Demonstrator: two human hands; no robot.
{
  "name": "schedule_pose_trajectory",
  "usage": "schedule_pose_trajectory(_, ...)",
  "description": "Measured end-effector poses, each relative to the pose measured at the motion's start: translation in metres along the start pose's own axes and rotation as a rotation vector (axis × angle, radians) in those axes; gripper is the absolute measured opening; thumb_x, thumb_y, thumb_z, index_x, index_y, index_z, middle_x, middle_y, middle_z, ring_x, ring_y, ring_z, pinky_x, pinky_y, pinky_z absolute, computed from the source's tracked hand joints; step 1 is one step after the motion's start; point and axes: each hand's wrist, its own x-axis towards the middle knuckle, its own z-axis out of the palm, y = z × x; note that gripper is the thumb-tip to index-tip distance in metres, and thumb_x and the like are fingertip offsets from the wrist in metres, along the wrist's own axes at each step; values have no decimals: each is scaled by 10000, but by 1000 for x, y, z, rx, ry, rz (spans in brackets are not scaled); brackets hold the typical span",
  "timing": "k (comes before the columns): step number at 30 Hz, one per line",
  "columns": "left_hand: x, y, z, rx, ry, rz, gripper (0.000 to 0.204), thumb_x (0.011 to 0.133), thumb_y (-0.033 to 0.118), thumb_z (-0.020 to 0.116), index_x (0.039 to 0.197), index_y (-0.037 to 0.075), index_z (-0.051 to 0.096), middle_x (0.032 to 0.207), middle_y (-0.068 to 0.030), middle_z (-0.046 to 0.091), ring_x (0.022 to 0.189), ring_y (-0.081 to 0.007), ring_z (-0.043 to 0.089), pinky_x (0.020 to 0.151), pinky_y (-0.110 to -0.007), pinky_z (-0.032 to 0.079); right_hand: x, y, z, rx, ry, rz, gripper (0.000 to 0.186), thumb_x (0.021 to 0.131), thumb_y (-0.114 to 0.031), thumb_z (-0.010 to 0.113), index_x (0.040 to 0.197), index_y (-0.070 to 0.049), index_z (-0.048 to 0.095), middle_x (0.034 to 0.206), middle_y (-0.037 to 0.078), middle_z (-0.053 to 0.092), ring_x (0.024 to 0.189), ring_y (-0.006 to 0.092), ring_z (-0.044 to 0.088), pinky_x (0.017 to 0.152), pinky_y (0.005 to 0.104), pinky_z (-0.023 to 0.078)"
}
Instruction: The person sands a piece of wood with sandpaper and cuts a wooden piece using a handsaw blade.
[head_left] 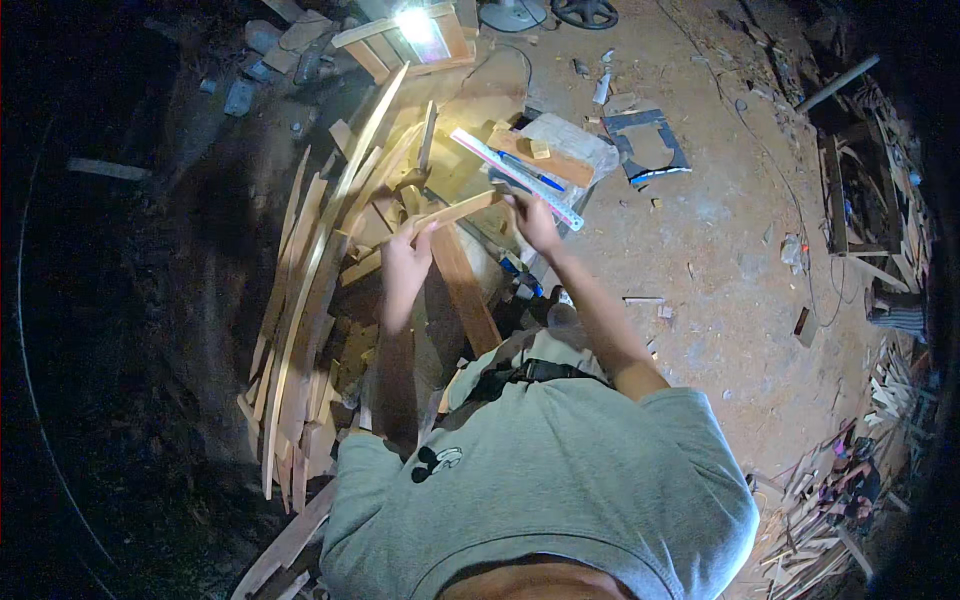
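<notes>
A short, pale strip of wood [458, 210] is held up between my two hands, slanting a little upward to the right. My left hand [405, 262] grips its left end, thumb along the near side. My right hand [533, 222] closes on its right end; those fingertips are partly in shadow. Just beyond my right hand lie a long white ruler [490, 157] and a blue pen [547, 181]. Behind them is a flat wooden board [570, 166] with a small wood block [540, 149] on it. A wider brown plank [466, 285] slopes beneath the strip, toward my body.
Long wooden strips [312, 285] are piled to my left. A bright lamp [416, 24] shines by a slatted wooden frame [375, 53] at the far side. A dark, cut-out panel [676, 132] lies on the dirt floor [720, 300]. More scrap wood [815, 550] lies at lower right.
</notes>
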Motion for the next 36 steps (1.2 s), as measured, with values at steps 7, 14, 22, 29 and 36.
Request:
schedule_pose_trajectory(7, -1, 0, -6, 15, 27, 112, 154, 814, 113, 542, 913, 8, 596, 716, -198, 588, 553, -286, 574, 505, -322, 426, -16, -58, 17, -25, -29, -109, 318, 774, -1, 470, 1072, -59, 564, 991, 202, 575, 920, 338, 564, 736, 362, 448)
schedule_pose_trajectory(14, 3, 27, 4, 86, -50, 42, 130, 801, 85, 543, 888, 18, 613, 733, -182, 601, 583, -288, 589, 519, -318, 438, 2, -4, -3, -148, 160, 52, 278, 735, -45, 493, 992, -37, 598, 840, 244, 586, 787, 349, 593, 668, 365, 450)
schedule_pose_trajectory(22, -2, 42, 6, 67, -83, 143, 122, 809, 65, 528, 895, 13, 597, 757, -179, 602, 665, -310, 606, 556, -333, 459, 1, -15, 4, -295, 141, 65, 206, 692, -25, 513, 877, 2, 599, 807, 255, 565, 777, 401, 556, 654, 416, 434)
schedule_pose_trajectory(29, -3, 24, -4, 150, -75, 33, 127, 797, 84, 532, 881, 8, 591, 719, -206, 572, 634, -341, 580, 527, -354, 438, -42, -115, 8, 25, -100, -120, 333, 773, -42, 506, 1104, -55, 546, 1063, 186, 565, 978, 338, 545, 801, 350, 437)
schedule_pose_trajectory(36, 1, 23, 2, 128, -52, 72, 110, 786, 80, 531, 836, 8, 598, 697, -202, 581, 616, -334, 584, 529, -361, 439, -24, -83, -1, -41, -153, -177, 327, 825, -60, 464, 1148, -80, 510, 1097, 153, 552, 1070, 294, 498, 873, 367, 416)
